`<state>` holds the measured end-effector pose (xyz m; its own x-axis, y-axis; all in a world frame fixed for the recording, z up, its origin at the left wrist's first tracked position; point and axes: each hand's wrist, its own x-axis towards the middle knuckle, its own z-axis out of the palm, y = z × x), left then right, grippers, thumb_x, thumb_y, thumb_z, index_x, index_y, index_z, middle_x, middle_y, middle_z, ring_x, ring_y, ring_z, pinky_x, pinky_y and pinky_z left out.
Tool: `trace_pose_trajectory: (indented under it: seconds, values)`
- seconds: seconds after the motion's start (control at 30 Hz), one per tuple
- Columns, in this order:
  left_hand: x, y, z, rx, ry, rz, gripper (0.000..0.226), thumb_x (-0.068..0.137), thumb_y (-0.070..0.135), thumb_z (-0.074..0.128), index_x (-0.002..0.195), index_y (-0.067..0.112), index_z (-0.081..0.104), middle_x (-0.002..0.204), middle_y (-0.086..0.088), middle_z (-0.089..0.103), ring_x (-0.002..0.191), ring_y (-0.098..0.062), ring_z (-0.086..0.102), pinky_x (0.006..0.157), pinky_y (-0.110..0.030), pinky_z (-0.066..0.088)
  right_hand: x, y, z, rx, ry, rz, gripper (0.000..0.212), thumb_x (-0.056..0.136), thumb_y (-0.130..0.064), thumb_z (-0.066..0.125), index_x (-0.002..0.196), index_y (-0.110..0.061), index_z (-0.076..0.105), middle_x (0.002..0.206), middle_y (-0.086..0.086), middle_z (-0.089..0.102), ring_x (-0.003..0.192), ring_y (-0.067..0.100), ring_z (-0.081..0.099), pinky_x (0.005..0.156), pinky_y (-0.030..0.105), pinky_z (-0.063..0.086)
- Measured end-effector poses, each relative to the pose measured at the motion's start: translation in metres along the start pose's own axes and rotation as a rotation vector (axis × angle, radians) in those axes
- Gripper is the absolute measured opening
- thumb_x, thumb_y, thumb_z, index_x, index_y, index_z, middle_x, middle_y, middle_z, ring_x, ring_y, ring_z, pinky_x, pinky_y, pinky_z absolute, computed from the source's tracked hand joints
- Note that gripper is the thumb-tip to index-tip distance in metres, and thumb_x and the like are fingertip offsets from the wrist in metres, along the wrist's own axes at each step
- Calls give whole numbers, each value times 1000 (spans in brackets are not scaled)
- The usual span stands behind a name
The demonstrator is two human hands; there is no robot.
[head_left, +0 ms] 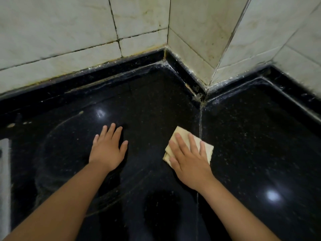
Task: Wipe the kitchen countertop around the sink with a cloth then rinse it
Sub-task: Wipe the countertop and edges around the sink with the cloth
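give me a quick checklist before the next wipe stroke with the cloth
1. Right hand flat on cloth: ok.
2. Cloth folded and lying flat on counter: ok.
3. Left hand braced flat on counter, off the cloth: ok.
4. Seam and corner grime ahead not wiped: not ok.
5. Cloth damp enough: cannot tell.
6. Sink position for rinsing: cannot tell.

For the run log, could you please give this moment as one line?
stage: wiping | right hand: flat on cloth | left hand: flat on countertop | rinse: not yet
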<state>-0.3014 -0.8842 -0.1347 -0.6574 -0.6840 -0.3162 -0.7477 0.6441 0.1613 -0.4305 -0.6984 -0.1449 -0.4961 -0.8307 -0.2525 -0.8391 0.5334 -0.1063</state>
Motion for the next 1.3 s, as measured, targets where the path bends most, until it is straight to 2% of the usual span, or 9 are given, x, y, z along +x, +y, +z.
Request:
trace_pose_trajectory:
  seconds: [0.07, 0.23, 0.33, 0.53, 0.63, 0.77, 0.97, 1.13, 1.3]
  values:
    - [0, 0, -1, 1, -7, 1, 57, 99, 38, 25, 148, 16, 7, 157, -5, -2, 144, -24, -5, 116, -40, 4, -29, 2, 12, -9, -1, -48, 58, 95, -45, -4, 133, -28, 38, 144, -1, 41, 134, 35, 30, 110, 48, 19]
    - [0, -1, 0, 11, -15, 8, 57, 99, 39, 24, 148, 16, 6, 157, -5, -3, 144, -24, -6, 116, -41, 4, -103, 26, 40, 24, -3, -48, 50, 96, -50, 6, 129, -33, 40, 149, -5, 26, 145, 16, -2, 112, 34, 5]
    - [0, -2, 1, 9, -16, 16, 57, 99, 39, 24, 148, 16, 5, 157, -5, -4, 144, -24, -6, 116, -41, 3, -76, 27, 26, 14, 27, 125, 59, 96, -50, -2, 131, -28, 40, 149, 0, 31, 142, 27, 19, 107, 40, 14]
    - [0, -3, 2, 0, -17, 23, 57, 99, 38, 24, 148, 16, 5, 157, -5, -5, 144, -23, -7, 116, -41, 3, 44, -5, -7, 99, -49, 186, 54, 96, -48, 6, 147, -31, 1, 156, -4, -14, 142, 33, -18, 112, 52, -11]
    - [1, -3, 2, 5, -18, 17, 57, 99, 38, 25, 148, 17, 5, 157, -5, -4, 144, -23, -7, 116, -41, 3, 26, -46, 12, -25, 30, -53, 73, 86, -50, -14, 145, -27, 22, 156, 3, 14, 142, 39, 8, 112, 53, -1]
    - [2, -2, 1, 8, -18, 12, 57, 99, 38, 25, 148, 17, 6, 157, -5, -2, 144, -24, -5, 116, -41, 4, -81, -51, 49, -11, 16, -263, 41, 94, -46, 22, 127, -34, 42, 151, -6, 27, 137, 31, 21, 108, 46, 10]
    - [3, -5, -5, -36, -54, 41, 57, 98, 39, 28, 148, 17, 11, 157, -5, 1, 144, -24, -1, 115, -43, 6, -80, 10, 35, -19, 22, -41, 54, 97, -46, 1, 127, -31, 43, 136, 0, 53, 136, 32, 24, 108, 45, 16]
    - [-31, -29, -16, -60, 115, 44, 52, 98, 32, 33, 146, 18, 20, 156, -4, 11, 144, -21, 6, 115, -43, 12, 31, -20, 0, 130, -1, 217, 50, 99, -43, 11, 147, -32, 8, 158, -5, -6, 143, 30, -11, 113, 52, -7]
    - [-89, -79, -4, -150, 256, -78, 47, 95, 22, 44, 140, 10, 36, 152, -11, 25, 143, -27, 14, 114, -46, 17, 30, -114, 16, 74, 11, -144, 53, 96, -43, 16, 147, -27, 18, 158, 0, 6, 143, 34, -1, 114, 53, 1]
